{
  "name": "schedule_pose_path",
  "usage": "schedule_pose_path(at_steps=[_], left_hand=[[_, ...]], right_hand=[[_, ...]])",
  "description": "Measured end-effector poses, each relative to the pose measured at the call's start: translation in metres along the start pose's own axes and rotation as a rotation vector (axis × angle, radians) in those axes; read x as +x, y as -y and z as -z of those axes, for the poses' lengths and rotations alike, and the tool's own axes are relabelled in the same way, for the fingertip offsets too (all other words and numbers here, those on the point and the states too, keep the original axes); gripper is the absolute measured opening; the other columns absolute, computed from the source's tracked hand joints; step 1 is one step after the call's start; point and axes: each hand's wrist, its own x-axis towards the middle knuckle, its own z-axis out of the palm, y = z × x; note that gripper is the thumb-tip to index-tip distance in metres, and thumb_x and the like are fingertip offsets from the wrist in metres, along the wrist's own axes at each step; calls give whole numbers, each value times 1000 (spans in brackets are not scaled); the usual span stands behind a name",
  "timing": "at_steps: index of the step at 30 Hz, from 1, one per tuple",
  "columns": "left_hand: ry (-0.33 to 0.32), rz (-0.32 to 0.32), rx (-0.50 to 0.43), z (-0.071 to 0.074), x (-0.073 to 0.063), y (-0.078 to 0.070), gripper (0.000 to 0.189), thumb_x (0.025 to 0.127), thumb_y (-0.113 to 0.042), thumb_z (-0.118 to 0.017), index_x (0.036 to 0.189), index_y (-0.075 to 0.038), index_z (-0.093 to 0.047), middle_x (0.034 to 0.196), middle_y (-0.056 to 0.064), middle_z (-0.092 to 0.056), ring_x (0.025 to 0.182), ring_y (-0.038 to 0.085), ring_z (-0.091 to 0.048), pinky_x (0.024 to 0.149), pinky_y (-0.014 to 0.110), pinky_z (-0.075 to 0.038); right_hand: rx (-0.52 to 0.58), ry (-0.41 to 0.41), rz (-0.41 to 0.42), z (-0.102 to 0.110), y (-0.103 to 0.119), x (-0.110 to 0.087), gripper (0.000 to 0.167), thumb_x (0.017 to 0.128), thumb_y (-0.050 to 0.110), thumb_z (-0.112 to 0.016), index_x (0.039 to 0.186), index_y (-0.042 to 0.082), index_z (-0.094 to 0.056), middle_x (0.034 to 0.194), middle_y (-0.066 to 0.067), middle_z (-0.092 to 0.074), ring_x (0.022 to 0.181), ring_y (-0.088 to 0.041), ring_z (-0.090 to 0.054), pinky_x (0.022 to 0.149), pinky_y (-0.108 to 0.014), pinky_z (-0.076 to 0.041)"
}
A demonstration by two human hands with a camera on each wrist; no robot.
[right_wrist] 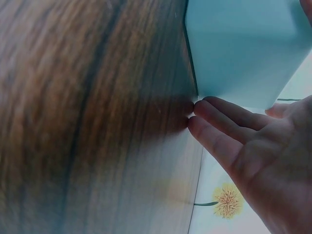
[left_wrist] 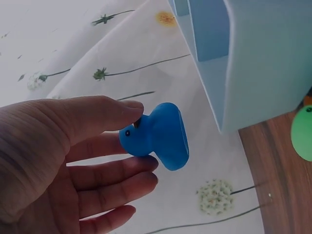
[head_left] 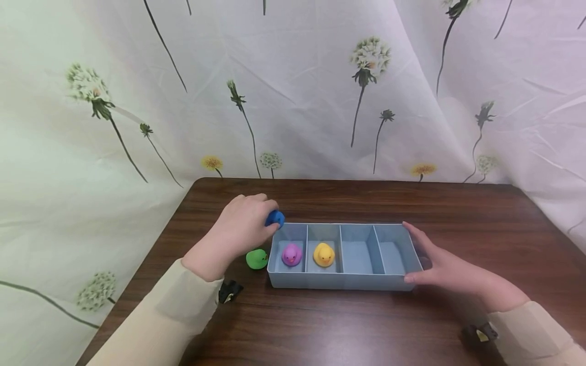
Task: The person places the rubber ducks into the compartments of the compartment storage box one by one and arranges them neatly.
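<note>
A blue rubber duck (left_wrist: 168, 136) is pinched by its head between the thumb and fingers of my left hand (head_left: 244, 221). That hand is raised over the back left corner of a light blue divided box (head_left: 339, 281). In the box's leftmost compartment sits a purple duck (head_left: 291, 254), and a yellow duck (head_left: 324, 254) is in the one beside it. On the table, left of the box, stands a green duck (head_left: 257, 259). My right hand (head_left: 441, 267) holds the box's right end, index finger at the back corner and thumb at the front corner.
The box's two right compartments (head_left: 361, 256) hold no ducks. Everything stands on a dark brown wooden table (head_left: 339, 325). Behind it hangs a white cloth (head_left: 302, 122) printed with dandelions. Beige sleeves (head_left: 187, 300) cover both forearms.
</note>
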Motion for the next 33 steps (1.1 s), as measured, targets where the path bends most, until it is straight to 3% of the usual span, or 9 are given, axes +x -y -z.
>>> schedule_pose_path(at_steps=[10, 17, 19, 23, 29, 33], left_hand=[[7, -2, -9, 3, 8, -13, 25, 85, -27, -77, 102, -9, -73, 79, -1, -56, 66, 16, -48, 64, 34, -38], [30, -22, 2, 4, 17, -25, 27, 87, -30, -76, 105, -10, -72, 81, -2, -57, 70, 16, -49, 67, 34, -40], [35, -27, 6, 3, 19, -28, 28, 87, -30, -75, 107, -10, -72, 84, -1, -59, 71, 15, -51, 67, 34, -41], [42, -40, 6, 2, 23, -34, 26, 88, -30, -74, 105, -11, -72, 84, -2, -58, 71, 15, -50, 68, 35, -42], [61, -55, -7, 0, 26, -41, 24, 88, -30, -74, 103, -12, -71, 80, -4, -54, 69, 14, -48, 65, 33, -39], [77, -52, -9, -2, 28, -45, 25, 88, -31, -75, 105, -13, -71, 81, -4, -55, 71, 13, -48, 67, 33, -40]], right_hand=[[11, 2, 1, 0, 1, 0, 106, 86, 28, -77, 158, 20, 0, 152, -32, -23, 133, -54, -33, 98, -61, -37], [13, 3, 23, 3, 1, -1, 107, 85, 25, -78, 158, 20, -1, 150, -32, -27, 132, -51, -37, 95, -35, -44], [17, 4, 23, 3, 1, -1, 107, 85, 25, -78, 158, 20, -1, 150, -32, -27, 132, -51, -37, 94, -34, -44], [16, 3, 20, 2, 2, -2, 107, 85, 26, -78, 158, 19, 0, 151, -32, -26, 132, -52, -37, 96, -39, -44], [29, 11, -6, 1, 2, -1, 106, 86, 28, -77, 158, 19, 0, 153, -31, -22, 133, -53, -34, 98, -59, -38], [38, 16, -13, 1, 1, -1, 106, 86, 29, -76, 158, 21, 0, 154, -30, -21, 134, -54, -32, 99, -62, -36]])
